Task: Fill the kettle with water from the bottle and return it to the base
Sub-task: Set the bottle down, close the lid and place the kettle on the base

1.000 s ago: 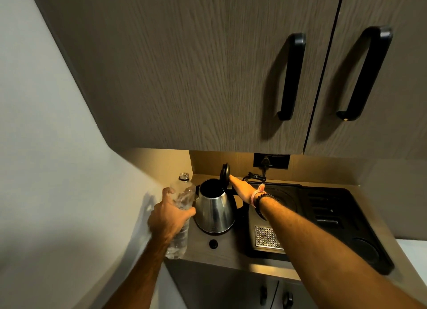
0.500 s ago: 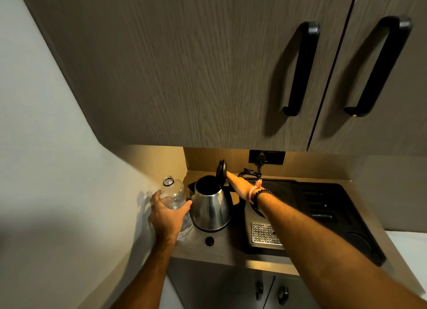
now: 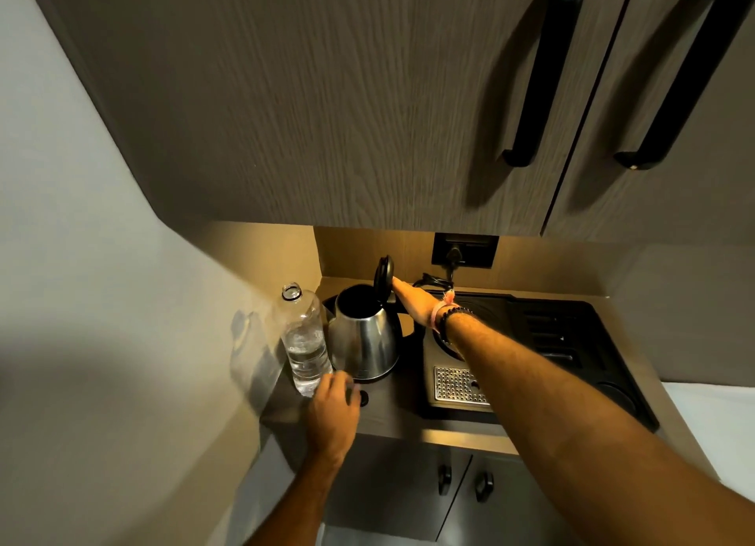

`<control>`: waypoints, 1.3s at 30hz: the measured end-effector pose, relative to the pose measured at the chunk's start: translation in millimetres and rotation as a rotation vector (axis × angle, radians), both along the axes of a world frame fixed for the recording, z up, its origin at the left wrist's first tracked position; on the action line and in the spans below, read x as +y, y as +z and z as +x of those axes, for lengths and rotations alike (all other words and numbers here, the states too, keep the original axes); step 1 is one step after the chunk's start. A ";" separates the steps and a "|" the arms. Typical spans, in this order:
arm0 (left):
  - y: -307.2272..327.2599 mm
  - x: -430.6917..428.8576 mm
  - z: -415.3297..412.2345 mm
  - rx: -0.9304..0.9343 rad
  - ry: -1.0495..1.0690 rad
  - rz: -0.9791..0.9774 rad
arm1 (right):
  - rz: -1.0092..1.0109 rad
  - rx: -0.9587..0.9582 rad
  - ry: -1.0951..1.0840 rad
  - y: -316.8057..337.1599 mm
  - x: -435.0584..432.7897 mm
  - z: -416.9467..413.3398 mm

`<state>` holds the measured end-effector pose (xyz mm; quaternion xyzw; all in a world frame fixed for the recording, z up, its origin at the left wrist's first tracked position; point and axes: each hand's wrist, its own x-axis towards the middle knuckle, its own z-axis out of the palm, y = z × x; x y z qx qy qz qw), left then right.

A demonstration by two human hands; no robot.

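Now on the counter [image 3: 392, 417]: steel kettle [image 3: 365, 341] upright on its base [image 3: 369, 376], hinged lid [image 3: 384, 273] flipped up, dark mouth exposed. Just left of it, touching or nearly so, clear bottle [image 3: 304, 341] standing uncapped, water in its lower part. Left hand [image 3: 333, 408] low in front of the bottle, fingers curled loosely over the counter, gripping nothing; near the bottle's foot, contact not clear. Small black cap [image 3: 362, 398] beside that hand's knuckles. Right hand [image 3: 414, 306] stretched flat, fingers extended and together, fingertip against the raised lid, closed on nothing; bracelets [image 3: 445, 314] at the wrist. Black tray [image 3: 592, 341] with a perforated metal grate [image 3: 457, 384] to the right. Above, wood-grain cabinets [image 3: 367, 96] with black handles.
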<state>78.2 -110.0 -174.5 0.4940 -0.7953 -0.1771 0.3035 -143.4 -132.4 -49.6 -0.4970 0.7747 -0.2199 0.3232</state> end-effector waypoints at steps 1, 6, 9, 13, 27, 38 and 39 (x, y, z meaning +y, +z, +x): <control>-2.7 -1.1 -4.5 -0.130 -0.048 0.033 | 0.002 0.018 0.004 1.2 0.2 -0.6; -11.1 -8.8 -26.5 -0.464 -0.187 0.053 | 0.004 0.111 0.080 5.5 4.0 -3.3; -15.9 -10.0 -30.2 -0.517 -0.148 0.060 | 0.007 0.152 0.098 4.0 2.2 -3.9; -6.9 -9.9 -26.2 -0.412 -0.115 0.079 | -0.001 0.140 0.107 1.1 0.4 -3.6; 167.9 -48.1 2.5 0.227 0.072 -0.550 | -0.067 0.011 0.030 -8.6 -3.0 -0.8; 167.7 -74.5 19.0 0.125 0.123 -0.332 | -0.054 0.668 0.262 -7.0 -5.0 -8.8; 168.4 -75.0 19.2 0.118 0.123 -0.329 | -0.049 0.697 0.273 -8.0 -5.2 -9.6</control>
